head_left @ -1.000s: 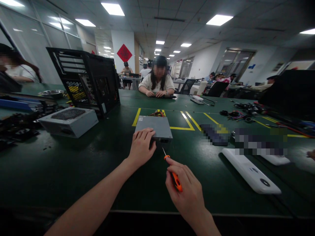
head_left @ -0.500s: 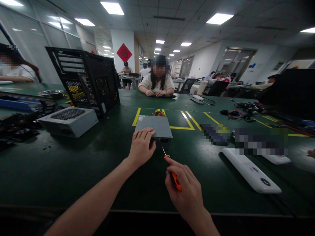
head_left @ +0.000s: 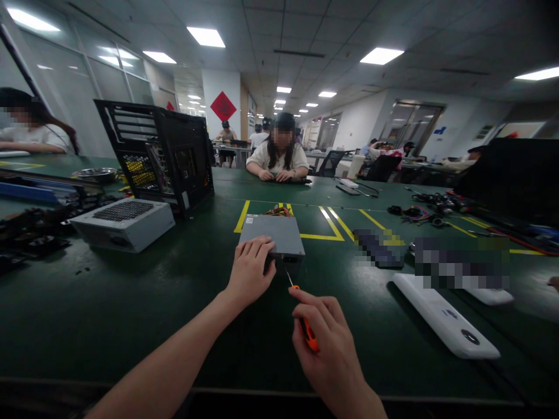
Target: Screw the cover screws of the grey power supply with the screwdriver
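A grey computer power supply unit (head_left: 286, 233) lies on the green table in front of me, its socket side facing me and colored cables at its far end. My left hand (head_left: 253, 265) grips its near left corner, fingers on the top and thumb against the front side. In my right hand (head_left: 325, 331) is an orange and black screwdriver (head_left: 309, 334), held with its handle in the palm. The metal shaft points up at the power supply's front side, below the socket. Whether the tip touches it I cannot tell.
A second power supply (head_left: 126, 224) and an open black computer case (head_left: 161, 157) stand to the left. On the right lie a white power bank-like device (head_left: 445, 314), a dark phone-like slab (head_left: 378, 249) and cables (head_left: 419, 209). A person (head_left: 282, 151) sits opposite.
The whole view has shifted slightly, so things appear lower. My left hand stays on the power supply, and the screwdriver remains pointed at its front side.
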`<act>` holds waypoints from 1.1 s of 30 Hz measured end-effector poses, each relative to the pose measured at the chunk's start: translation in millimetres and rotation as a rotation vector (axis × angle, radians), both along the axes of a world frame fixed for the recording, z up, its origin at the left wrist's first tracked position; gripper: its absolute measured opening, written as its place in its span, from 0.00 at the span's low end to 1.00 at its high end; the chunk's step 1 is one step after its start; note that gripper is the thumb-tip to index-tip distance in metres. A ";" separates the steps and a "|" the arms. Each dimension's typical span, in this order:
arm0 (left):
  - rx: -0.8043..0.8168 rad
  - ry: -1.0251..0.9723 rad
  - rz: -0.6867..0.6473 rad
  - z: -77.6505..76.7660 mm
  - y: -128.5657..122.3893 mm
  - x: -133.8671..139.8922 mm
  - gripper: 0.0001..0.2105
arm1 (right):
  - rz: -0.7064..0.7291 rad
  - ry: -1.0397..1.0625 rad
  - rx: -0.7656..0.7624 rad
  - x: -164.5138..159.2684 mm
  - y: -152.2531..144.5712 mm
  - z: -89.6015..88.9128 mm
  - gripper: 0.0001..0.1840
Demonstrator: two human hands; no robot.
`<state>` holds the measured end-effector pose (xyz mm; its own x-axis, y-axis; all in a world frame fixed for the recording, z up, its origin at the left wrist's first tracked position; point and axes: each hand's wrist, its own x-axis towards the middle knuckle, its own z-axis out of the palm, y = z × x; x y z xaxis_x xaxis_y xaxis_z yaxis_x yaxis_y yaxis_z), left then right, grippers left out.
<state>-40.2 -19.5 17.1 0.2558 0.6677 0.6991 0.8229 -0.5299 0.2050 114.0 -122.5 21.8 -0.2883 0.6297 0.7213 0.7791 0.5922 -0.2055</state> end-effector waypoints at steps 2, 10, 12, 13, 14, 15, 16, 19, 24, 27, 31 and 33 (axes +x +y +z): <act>-0.004 -0.001 -0.001 0.2 0.0 -0.1 0.14 | -0.027 0.073 -0.012 0.3 0.4 0.0 0.07; -0.010 -0.021 -0.024 1.0 -0.6 -1.1 0.15 | 0.067 0.073 -0.114 2.2 -0.3 -1.7 0.11; -0.011 -0.028 -0.024 0.9 -0.7 -0.9 0.14 | 0.046 0.111 -0.116 1.5 0.6 -2.6 0.10; -0.012 -0.030 -0.023 0.9 -0.7 -0.8 0.14 | 0.030 0.157 -0.115 1.2 1.1 -3.8 0.10; -0.012 -0.031 -0.022 0.9 -0.7 -0.7 0.14 | 0.017 0.214 -0.114 0.9 1.5 -5.2 0.11; -0.013 -0.031 -0.021 0.9 -0.8 -0.5 0.14 | 0.010 0.273 -0.109 0.6 1.6 -6.6 0.12; -0.012 -0.031 -0.021 0.9 -0.9 -0.5 0.14 | 0.016 0.315 -0.103 0.5 1.4 -7.9 0.12; -0.005 -0.031 -0.018 1.2 -1.4 -0.4 0.15 | 0.083 0.292 -0.080 0.4 -0.7 -9.4 0.08; 0.000 -0.012 -0.015 2.1 -2.2 -0.7 0.14 | 0.068 0.332 -0.083 -1.7 0.3 -11.4 0.09; 0.004 -0.008 -0.011 2.2 -2.4 -0.6 0.14 | 0.048 0.468 -0.093 -3.4 1.9 -14.8 0.13; -0.007 -0.006 -0.007 0.9 -1.9 -0.5 0.14 | 0.133 0.299 -0.121 -2.5 -1.9 -11.4 0.09; -0.011 -0.009 -0.005 0.1 -1.4 -0.3 0.14 | 0.149 0.217 -0.123 -1.2 -3.9 -7.8 0.09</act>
<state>-40.5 -21.0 17.3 0.2531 0.6738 0.6942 0.8184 -0.5318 0.2178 112.7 -126.4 13.9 -0.2311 0.6786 0.6972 0.6153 0.6570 -0.4356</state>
